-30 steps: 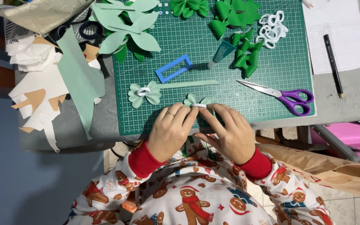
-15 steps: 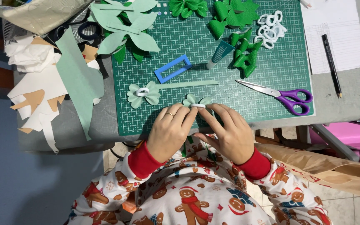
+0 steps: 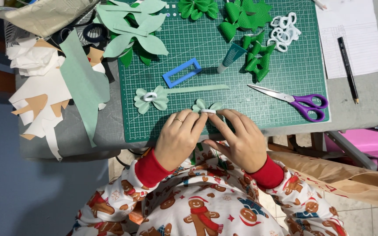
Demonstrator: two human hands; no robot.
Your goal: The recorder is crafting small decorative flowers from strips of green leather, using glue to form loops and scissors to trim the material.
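Table (image 3: 359,102): grey, spans the scene, carries everything below.
Cutting mat (image 3: 285,87): green, gridded, centre of the table, near edge just beyond both wrists.
Scrap pile (image 3: 44,100): white, tan and pale green offcuts, left of the mat.
Lined sheet (image 3: 351,43): white paper, far right, with a black pencil (image 3: 348,68) lying along it.
Pale green leaf cut-outs (image 3: 132,30): far left corner of the mat, overlapping.
Left hand (image 3: 178,137): near edge of the mat, fingers pinched on the left side of the small pale green bow (image 3: 206,106).
Right hand (image 3: 239,140): just beside the left hand, fingertips gripping the right side of the same bow at its white centre band.
Scissors (image 3: 292,99): purple handles, blades closed, right of the hands.
Finished pale green bow (image 3: 150,98): left of the held bow, white ring at centre, apart from both hands.
Dark green bows (image 3: 246,26): far side of the mat, several grouped.
White rings (image 3: 284,27): small cluster, far right of the mat.
Blue rectangular frame (image 3: 181,72): mid-mat, tilted.
Glue tube (image 3: 231,57): right of the frame, lying down.
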